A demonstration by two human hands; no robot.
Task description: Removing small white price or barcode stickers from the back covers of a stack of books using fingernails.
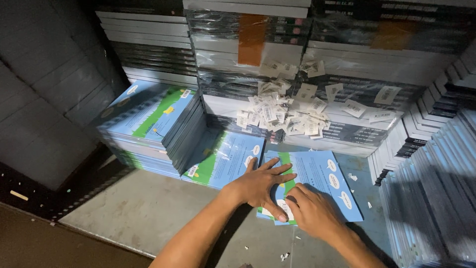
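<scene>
Two hands in view, both the person's own, both on one blue-and-green book (317,181) lying flat on the grey surface (148,213), front-centre.

L hand (260,186): palm down on book's left half, fingers spread flat, gripping nothing, pressing the cover.

R hand (310,211): just beside the left, touching it near the book's lower edge. Fingers curled in, tips bunched at a small white sticker (284,208) on the cover near the green strip. Can't tell if pinching it or only pressing.

Around:
- 1 more book of same kind (228,159) lying flat just left of the first, edges nearly touching.
- 1 tall pile of same books (153,124) further left, leaning a bit, top cover tilted.
- Loose heap of small white labels (282,111) on a low stack behind the book; too many to count. A few more stuck on wrapped bundles (347,49) behind.
- 2 orange-brown tape strips on the wrapped bundles.
- Row of books standing on edge (431,198) at right, spines out, count unclear.
- A few white paper scraps (285,255) on the surface near the forearms.
- Dark panels (44,99) at left.
</scene>
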